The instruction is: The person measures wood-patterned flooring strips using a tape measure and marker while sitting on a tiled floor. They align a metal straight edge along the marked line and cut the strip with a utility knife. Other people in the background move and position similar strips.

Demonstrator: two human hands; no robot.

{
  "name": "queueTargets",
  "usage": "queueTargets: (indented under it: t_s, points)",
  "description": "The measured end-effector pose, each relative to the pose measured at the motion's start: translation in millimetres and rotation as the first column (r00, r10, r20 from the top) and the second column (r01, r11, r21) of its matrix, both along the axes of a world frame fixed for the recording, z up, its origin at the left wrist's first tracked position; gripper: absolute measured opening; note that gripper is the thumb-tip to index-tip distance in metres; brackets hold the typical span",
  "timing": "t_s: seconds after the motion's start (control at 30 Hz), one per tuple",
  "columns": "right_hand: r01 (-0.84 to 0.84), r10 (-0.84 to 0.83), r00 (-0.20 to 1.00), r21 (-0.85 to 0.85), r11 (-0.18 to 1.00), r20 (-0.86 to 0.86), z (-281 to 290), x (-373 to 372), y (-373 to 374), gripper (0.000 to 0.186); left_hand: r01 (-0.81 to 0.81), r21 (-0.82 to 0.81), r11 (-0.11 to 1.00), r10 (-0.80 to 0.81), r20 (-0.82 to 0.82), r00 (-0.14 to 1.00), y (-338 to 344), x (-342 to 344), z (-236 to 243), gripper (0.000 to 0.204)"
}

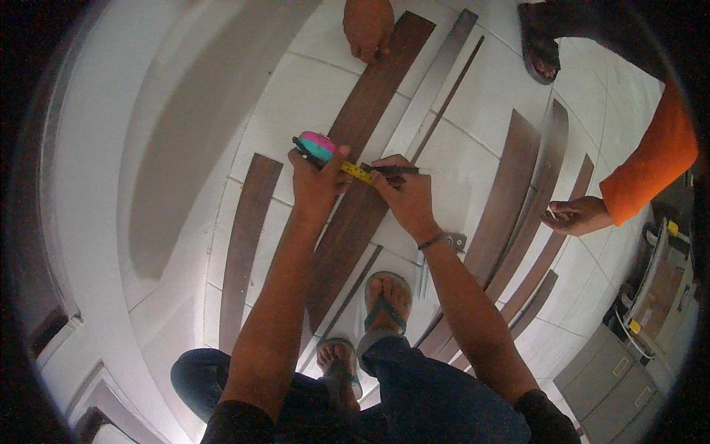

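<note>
My left hand [316, 177] grips a pink and turquoise tape measure [316, 146], whose yellow blade [353, 172] stretches rightward across a dark brown wood-look plank [347, 240]. My right hand [403, 194] is closed at the blade's far end, with its thumb on the tape and a dark, slim stick-like object [405, 170] under its fingers; I cannot make out what that is. Another dark plank [384, 66] continues above the tape measure. A grey metal piece [455, 242] lies just right of my right wrist.
More planks [248, 214] and strips [510, 170] lie on white floor tiles [310, 81]. Another person's hand [366, 26] reaches in at top; an orange-sleeved hand [577, 216] with a small white item is at right, beside a sandalled foot [540, 59]. A pale wall runs along the left; equipment [654, 288] stands far right.
</note>
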State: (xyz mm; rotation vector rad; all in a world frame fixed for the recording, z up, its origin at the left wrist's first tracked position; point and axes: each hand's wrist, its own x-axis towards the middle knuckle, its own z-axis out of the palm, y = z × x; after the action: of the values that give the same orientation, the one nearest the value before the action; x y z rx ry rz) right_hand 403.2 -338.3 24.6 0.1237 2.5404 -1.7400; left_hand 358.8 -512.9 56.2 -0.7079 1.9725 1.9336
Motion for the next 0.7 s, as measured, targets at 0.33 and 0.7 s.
queueTargets:
  t_s: [0.33,0.7]
  points:
    - [-0.01,0.012,0.999,0.047,0.999,-0.032,-3.0,1.9,0.6,0.017,0.02,-0.059,0.998,-0.019,0.019,1.0,1.4,2.1,3.0,0.068]
    - [0.023,-0.023,0.999,0.019,1.0,-0.038,3.1,1.9,-2.3,0.016,0.021,-0.034,0.999,-0.021,-0.016,1.0,2.0,5.0,6.6,0.061]
